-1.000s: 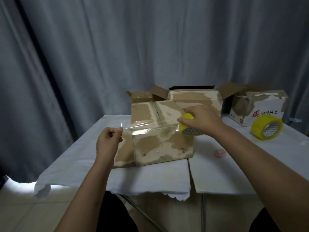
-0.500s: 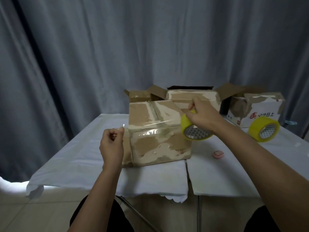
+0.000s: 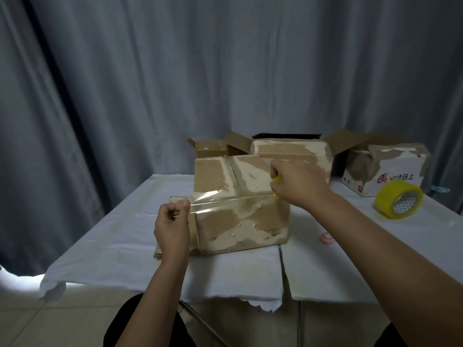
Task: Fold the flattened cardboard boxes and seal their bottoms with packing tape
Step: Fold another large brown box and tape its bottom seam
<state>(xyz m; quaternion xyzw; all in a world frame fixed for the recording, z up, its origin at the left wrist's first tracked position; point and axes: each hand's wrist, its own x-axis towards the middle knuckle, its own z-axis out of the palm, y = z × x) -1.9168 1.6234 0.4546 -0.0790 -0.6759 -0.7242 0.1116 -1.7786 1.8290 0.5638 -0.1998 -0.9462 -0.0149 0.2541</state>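
Left hand (image 3: pixel 172 225) pinches the clear tape strip (image 3: pixel 225 200) stretched over the box (image 3: pixel 240 216); right hand (image 3: pixel 294 182) grips the mostly hidden tape roll (image 3: pixel 276 180); right of it lie a spare roll (image 3: pixel 398 199) and a pink object (image 3: pixel 327 237); open boxes (image 3: pixel 288 149) behind.

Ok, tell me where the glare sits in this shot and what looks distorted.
Head view: dim, soft lighting; glare streaks along the stretched tape strip across the front box; bright spill under the tablecloth at far left; wide-angle bowing bends the curtain folds near the edges.
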